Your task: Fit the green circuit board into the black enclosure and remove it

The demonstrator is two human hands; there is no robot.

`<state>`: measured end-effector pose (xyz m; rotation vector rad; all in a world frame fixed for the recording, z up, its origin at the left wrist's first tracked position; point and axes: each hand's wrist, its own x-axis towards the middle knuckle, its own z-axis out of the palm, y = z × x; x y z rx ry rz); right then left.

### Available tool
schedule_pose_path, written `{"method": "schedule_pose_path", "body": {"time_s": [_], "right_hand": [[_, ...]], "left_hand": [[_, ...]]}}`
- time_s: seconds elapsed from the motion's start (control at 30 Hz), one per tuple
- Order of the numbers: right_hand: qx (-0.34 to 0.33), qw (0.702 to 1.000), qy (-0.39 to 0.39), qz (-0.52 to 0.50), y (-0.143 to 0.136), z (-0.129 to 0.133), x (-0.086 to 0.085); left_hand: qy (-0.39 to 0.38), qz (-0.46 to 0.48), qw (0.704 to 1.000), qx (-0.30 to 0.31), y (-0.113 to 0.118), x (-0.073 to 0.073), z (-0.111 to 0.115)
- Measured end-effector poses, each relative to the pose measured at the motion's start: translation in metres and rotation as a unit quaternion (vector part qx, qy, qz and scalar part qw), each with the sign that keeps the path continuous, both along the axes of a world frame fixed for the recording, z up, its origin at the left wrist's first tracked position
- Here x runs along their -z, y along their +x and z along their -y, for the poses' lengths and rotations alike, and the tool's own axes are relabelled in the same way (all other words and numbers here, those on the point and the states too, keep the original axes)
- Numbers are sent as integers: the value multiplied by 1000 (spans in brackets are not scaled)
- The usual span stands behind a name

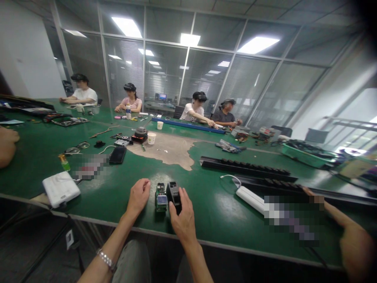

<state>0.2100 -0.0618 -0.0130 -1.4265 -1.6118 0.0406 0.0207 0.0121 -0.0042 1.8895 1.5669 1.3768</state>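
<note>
In front of me on the green table stands a circuit board [161,199] with a bluish square part, tall green sides and connectors on its top. Just right of it is a black boxy plastic housing [173,192], slightly tilted. My right hand [184,214] grips this housing from the right, thumb on the near side and fingers along the far side. My left hand [140,197] rests on the table left of the board, apart from it, with its fingers curled in and nothing visible in them.
A white box [61,188], a black phone [118,155] and glasses [77,147] lie left. Paper cups [151,138] stand on a bare brown patch [173,153]. Black rails [244,168] and a white strip device [250,199] lie right, near another person's arm [338,212]. Several people sit opposite.
</note>
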Motion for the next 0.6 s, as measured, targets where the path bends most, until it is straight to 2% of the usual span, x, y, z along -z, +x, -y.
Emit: {"method": "schedule_pose_path", "body": {"time_s": [0.1,0.2,0.33,0.47,0.6], "right_hand": [[-12,1000,-7,-15,0,-1,3],[4,998,-19,-58,0,1,-4],[21,994,3,-108,-6,5,-34],[-33,996,18,-77,-26,5,-59],[-24,999,3,-21,-47,1,-55]], "left_hand": [[-3,-2,1000,-5,0,0,0],[-5,-14,1000,-5,0,-1,-1],[1,-20,1000,-2,0,0,-1],[-2,-10,1000,-1,0,0,-2],[-7,-3,1000,6,-2,0,-1]]}}
